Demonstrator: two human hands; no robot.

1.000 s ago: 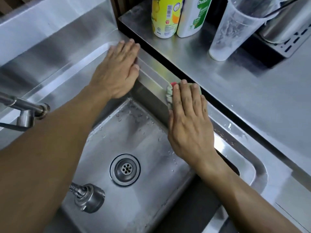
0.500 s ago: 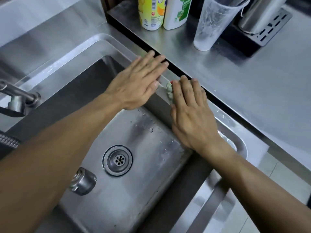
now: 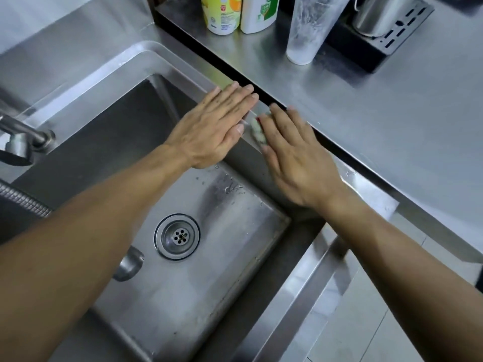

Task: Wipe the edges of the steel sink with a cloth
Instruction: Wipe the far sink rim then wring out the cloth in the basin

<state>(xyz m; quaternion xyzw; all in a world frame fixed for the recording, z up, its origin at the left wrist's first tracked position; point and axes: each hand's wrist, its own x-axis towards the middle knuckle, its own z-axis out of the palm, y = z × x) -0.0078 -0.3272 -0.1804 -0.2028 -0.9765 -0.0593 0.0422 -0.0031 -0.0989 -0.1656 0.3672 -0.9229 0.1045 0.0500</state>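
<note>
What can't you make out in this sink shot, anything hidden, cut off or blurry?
Head view only:
- Cloth: mostly hidden under the right hand; size and pattern unclear.
- Sink rim beneath both hands: covered, so its cleanliness can't be judged.
- Left hand: whether it touches the rim is unclear.
- Yellow bottle, white bottle and plastic cup: tops cut off by the frame edge.
- Faucet: cut off at the left edge.

Soft, even light falls from above me, and the steel counter (image 3: 392,121) shows dull glare. My right hand (image 3: 295,158) is motion-blurred; my forearms shade the sink (image 3: 183,283), and straight edges bow outward.
</note>
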